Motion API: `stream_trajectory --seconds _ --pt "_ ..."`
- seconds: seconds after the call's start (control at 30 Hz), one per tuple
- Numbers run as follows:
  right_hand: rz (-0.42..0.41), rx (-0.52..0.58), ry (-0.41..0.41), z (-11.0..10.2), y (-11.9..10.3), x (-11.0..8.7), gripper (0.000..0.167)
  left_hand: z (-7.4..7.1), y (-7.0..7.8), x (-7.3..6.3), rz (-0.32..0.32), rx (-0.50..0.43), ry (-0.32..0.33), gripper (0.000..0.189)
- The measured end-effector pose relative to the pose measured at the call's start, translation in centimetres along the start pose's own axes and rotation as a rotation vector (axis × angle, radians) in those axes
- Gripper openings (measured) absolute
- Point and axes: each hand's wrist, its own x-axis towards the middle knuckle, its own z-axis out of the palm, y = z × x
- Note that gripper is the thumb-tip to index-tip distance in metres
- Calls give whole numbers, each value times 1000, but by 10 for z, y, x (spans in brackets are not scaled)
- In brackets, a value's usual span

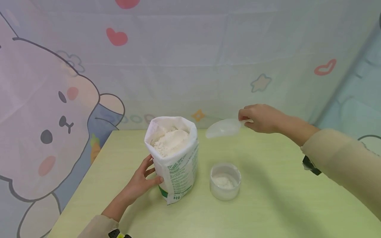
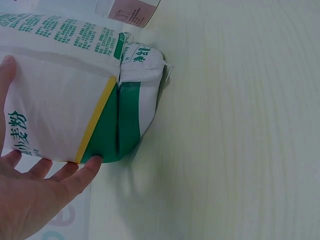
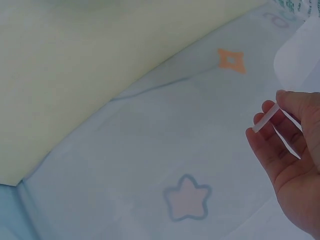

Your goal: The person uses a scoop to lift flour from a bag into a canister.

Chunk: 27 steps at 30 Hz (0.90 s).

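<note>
A white and green paper bag of wheat flour stands upright on the table, its top open and flour showing inside. My left hand grips its lower left side, thumb toward me and fingers spread along the far side; the left wrist view shows the fingertips against the bag's edge. In my right hand a translucent plastic scoop is pinched by its thin handle, bowl pointing left, above the table right of the bag. Below it sits a small round clear tub with some flour at the bottom.
The pale yellow-green table ends at a printed cloth hanging behind it. That cloth also runs along the table's left side. The tub stands a short gap to the right of the bag.
</note>
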Motion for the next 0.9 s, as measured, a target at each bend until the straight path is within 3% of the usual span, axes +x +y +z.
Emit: stream_trajectory --seconds 0.5,0.9 --pt "33 -53 23 -31 -14 18 11 2 -1 1 0 12 1 90" --pt "-16 -86 35 -46 -45 40 13 1 -3 2 -1 25 4 91"
